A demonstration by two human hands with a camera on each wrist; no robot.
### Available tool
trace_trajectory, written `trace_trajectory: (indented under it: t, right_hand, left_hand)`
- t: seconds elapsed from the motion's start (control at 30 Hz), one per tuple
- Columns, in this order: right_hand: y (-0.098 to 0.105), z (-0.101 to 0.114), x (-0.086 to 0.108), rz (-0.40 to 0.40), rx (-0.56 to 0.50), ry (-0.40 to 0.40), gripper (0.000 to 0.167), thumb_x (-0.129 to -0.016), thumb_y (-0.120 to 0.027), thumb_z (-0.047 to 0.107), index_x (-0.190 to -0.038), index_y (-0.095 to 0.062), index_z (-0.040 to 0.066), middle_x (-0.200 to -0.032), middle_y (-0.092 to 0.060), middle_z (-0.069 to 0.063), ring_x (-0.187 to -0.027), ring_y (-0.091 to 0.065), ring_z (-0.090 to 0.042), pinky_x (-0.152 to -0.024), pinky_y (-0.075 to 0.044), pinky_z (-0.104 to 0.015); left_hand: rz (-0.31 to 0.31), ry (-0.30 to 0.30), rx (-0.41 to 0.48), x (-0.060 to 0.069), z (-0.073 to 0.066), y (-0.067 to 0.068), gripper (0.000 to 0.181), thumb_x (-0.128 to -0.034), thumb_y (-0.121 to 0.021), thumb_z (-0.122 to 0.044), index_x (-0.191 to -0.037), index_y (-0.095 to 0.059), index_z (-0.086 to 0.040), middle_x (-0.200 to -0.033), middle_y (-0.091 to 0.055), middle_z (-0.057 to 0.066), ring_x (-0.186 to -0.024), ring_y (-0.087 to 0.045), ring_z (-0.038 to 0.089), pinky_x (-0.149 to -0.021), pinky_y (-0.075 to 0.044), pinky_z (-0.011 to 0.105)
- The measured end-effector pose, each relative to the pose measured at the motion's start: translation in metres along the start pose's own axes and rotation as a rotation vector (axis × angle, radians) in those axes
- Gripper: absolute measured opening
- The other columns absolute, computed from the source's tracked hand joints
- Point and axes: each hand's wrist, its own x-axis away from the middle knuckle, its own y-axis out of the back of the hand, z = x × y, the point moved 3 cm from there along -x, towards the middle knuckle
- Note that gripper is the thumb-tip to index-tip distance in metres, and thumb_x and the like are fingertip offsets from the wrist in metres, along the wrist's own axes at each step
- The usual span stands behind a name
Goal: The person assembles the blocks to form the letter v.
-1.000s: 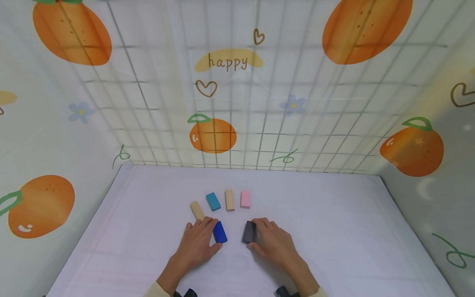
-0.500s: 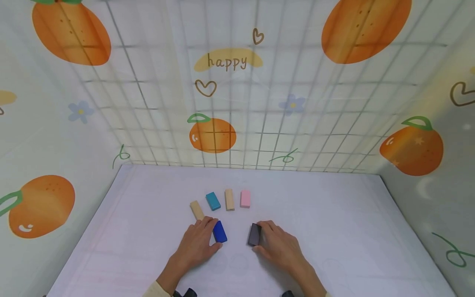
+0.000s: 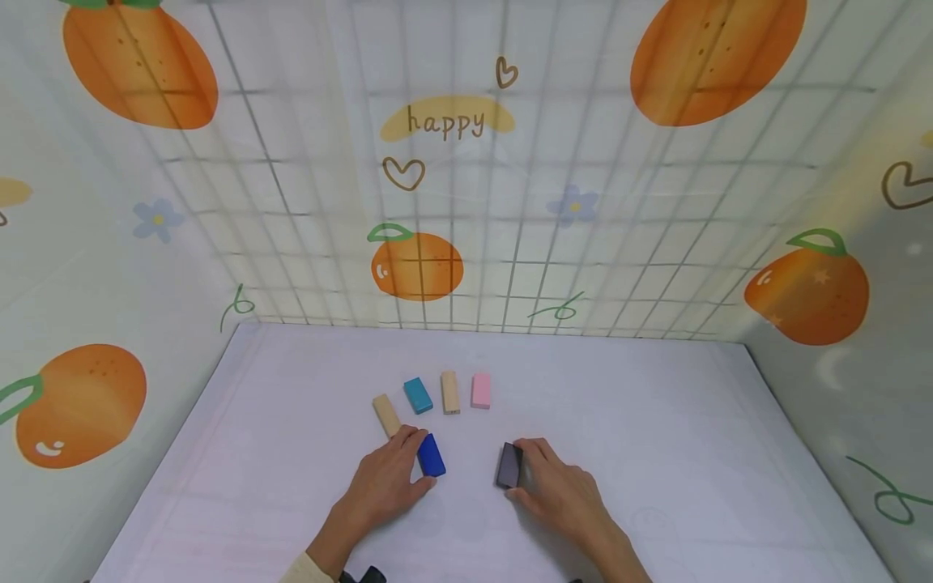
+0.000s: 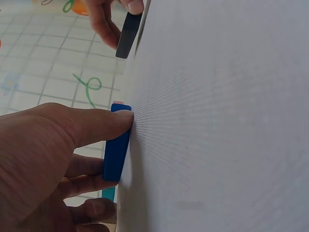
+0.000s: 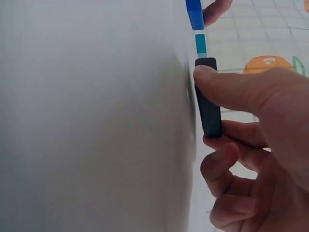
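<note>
In the head view my left hand pinches a dark blue block between thumb and fingers on the white tabletop. The left wrist view shows the thumb on one end of this blue block and fingertips at the other. To the right, my right hand holds a black block by its two ends. Up close in the right wrist view, the thumb presses the top end of the black block, with fingers under its lower end. A gap of bare tabletop separates the two held blocks.
Beyond the hands lie a plain wooden block, a teal block, another wooden block and a pink block, in a loose arc. A patterned cloth with oranges hangs behind the white table.
My right hand has slid the black block to the right and slightly nearer, away from the blue block. The left hand and the far blocks have stayed put.
</note>
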Motion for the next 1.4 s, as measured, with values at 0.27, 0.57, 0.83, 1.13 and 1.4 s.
trace_trajectory:
  t: [0.27,0.57,0.83,1.13,1.4]
  right_hand:
    - [0.000,-0.004,0.006,-0.006,0.004,-0.005,0.066,-0.079,-0.087,0.037,-0.133,-0.057,0.016,-0.129,-0.060,0.001,-0.048,-0.029,-0.008,-0.042,-0.030,-0.026]
    - [0.003,-0.004,0.012,0.002,0.013,-0.023,0.066,-0.078,-0.087,0.038,-0.132,-0.057,0.017,-0.129,-0.060,0.001,-0.050,-0.033,-0.009,-0.043,-0.031,-0.027]
    - [0.003,-0.006,0.020,0.034,0.001,-0.049,0.066,-0.078,-0.087,0.037,-0.132,-0.057,0.017,-0.129,-0.059,0.001,-0.052,-0.036,-0.007,-0.045,-0.033,-0.027]
    - [0.003,-0.008,0.028,0.056,-0.021,-0.080,0.065,-0.077,-0.088,0.037,-0.130,-0.057,0.018,-0.130,-0.059,0.002,-0.052,-0.037,-0.006,-0.053,-0.043,-0.033]
    - [0.005,-0.010,0.033,0.106,-0.044,-0.117,0.065,-0.077,-0.088,0.037,-0.131,-0.057,0.017,-0.131,-0.058,0.002,-0.048,-0.031,-0.004,-0.054,-0.043,-0.033]
  left_hand:
    - [0.006,0.005,0.004,0.000,0.000,0.001,0.072,-0.0886,-0.076,-0.045,-0.147,-0.051,-0.011,-0.143,-0.052,0.007,-0.125,-0.058,0.023,-0.094,-0.053,0.045]
    - [0.000,0.000,0.011,0.001,-0.001,0.002,0.071,-0.0884,-0.077,-0.044,-0.146,-0.051,-0.011,-0.142,-0.052,0.007,-0.124,-0.058,0.023,-0.093,-0.054,0.045]
    - [0.001,-0.002,0.017,0.001,-0.002,0.004,0.071,-0.0883,-0.077,-0.044,-0.146,-0.051,-0.010,-0.141,-0.052,0.007,-0.123,-0.059,0.024,-0.092,-0.054,0.045]
    - [0.007,0.007,0.018,0.002,-0.002,0.002,0.072,-0.0882,-0.077,-0.044,-0.146,-0.051,-0.010,-0.142,-0.052,0.008,-0.124,-0.058,0.024,-0.092,-0.054,0.046]
    - [-0.001,0.015,0.019,0.001,-0.001,0.000,0.072,-0.0883,-0.077,-0.045,-0.147,-0.050,-0.012,-0.143,-0.052,0.006,-0.125,-0.058,0.023,-0.094,-0.053,0.046]
